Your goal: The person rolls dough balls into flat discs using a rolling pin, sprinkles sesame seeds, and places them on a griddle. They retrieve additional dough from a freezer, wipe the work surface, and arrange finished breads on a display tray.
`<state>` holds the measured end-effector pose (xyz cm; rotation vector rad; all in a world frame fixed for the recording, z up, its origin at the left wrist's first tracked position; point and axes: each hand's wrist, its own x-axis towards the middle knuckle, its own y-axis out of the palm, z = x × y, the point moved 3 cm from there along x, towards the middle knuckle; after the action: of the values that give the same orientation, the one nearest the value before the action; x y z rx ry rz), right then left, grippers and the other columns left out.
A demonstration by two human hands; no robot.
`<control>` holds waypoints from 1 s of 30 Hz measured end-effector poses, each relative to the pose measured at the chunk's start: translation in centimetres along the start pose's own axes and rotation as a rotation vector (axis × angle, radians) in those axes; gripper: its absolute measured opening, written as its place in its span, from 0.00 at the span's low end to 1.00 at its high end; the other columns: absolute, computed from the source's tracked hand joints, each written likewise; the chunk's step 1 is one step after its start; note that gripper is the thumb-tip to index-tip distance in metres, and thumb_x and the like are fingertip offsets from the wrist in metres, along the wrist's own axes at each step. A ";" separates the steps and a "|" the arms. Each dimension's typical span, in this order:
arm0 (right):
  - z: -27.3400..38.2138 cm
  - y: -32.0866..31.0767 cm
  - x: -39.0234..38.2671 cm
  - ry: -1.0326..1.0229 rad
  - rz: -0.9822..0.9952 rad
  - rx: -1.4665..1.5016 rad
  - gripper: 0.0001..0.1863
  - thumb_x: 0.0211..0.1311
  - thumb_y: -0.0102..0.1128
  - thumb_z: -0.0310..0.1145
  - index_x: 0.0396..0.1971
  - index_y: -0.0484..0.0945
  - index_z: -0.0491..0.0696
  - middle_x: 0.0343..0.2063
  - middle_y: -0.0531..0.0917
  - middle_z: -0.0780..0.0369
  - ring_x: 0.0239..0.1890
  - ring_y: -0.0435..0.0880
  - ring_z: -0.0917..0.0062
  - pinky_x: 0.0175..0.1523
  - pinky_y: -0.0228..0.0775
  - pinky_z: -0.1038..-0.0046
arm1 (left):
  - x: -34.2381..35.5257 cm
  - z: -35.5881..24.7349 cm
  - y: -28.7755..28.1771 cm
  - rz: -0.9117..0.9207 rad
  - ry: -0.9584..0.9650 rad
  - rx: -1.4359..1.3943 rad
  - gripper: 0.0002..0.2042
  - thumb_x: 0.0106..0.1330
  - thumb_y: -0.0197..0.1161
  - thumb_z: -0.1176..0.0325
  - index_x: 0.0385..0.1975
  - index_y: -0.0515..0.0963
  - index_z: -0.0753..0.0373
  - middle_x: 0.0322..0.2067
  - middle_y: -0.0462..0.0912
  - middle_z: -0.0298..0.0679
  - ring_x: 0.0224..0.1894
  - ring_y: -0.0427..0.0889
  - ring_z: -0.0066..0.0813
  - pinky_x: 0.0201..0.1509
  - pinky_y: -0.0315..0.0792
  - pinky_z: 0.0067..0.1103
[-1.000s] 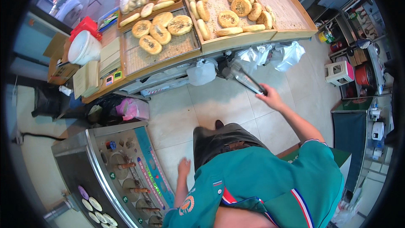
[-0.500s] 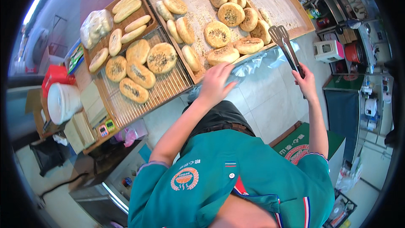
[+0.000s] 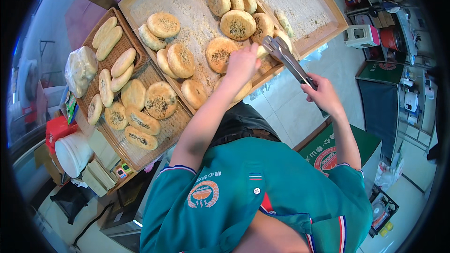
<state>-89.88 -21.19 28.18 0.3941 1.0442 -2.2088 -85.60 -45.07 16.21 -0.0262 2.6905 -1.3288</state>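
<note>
My right hand (image 3: 323, 94) is wrapped round the handle of metal tongs (image 3: 293, 63) with dark grips. Their slotted tips are slightly apart, over the right side of the wooden bread tray (image 3: 323, 37). My left hand (image 3: 241, 68) reaches over the tray's near edge, its fingers curled at a pale flatbread (image 3: 263, 51) beside the tong tips. The hand hides most of that bread. Under my left wrist lies another flatbread (image 3: 241, 93), partly covered. A round flatbread with dark seeds (image 3: 220, 55) lies just left of the hand. Several more (image 3: 237, 25) lean in a row behind.
On the left, a wicker basket (image 3: 123, 51) and a wire rack (image 3: 164, 138) hold long and round breads. A bag of pale buns (image 3: 80, 70) rests at the basket's edge. A white bucket (image 3: 73, 153) stands farther left. A green-topped box (image 3: 328, 150) is by my right arm.
My view has shifted closer to the tray. My left hand has moved forward from the tray's edge onto the bread, and the tongs have come left and nearer to it.
</note>
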 end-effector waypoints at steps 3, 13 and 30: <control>2.0 -0.1 1.4 -0.077 -0.062 -0.191 0.21 0.63 0.63 0.36 0.51 0.79 0.38 0.21 0.81 0.58 0.22 0.82 0.75 0.30 0.73 0.70 | -1.1 1.6 -2.1 -0.086 -0.098 -0.190 0.20 0.64 0.64 0.66 0.53 0.73 0.65 0.38 0.85 0.53 0.38 0.86 0.48 0.41 0.79 0.37; 2.0 2.7 2.5 -0.129 -0.129 -0.319 0.16 0.59 0.63 0.34 0.43 0.79 0.39 0.23 0.82 0.47 0.29 0.83 0.50 0.36 0.74 0.55 | -5.1 3.5 -2.5 -0.550 -0.328 -0.548 0.20 0.61 0.68 0.65 0.51 0.76 0.68 0.38 0.85 0.57 0.42 0.85 0.56 0.47 0.78 0.39; -2.4 -1.0 -3.6 -0.001 -0.111 -0.187 0.24 0.62 0.64 0.30 0.58 0.75 0.38 0.25 0.83 0.50 0.26 0.83 0.66 0.36 0.74 0.67 | -2.0 -1.5 1.4 -0.490 -0.302 -0.724 0.24 0.60 0.72 0.62 0.47 0.70 0.70 0.45 0.74 0.52 0.44 0.77 0.47 0.54 0.73 0.36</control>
<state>-87.94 -17.34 29.06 0.2571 1.2866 -2.1827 -83.76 -42.88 16.26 -0.9182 2.8093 -0.2934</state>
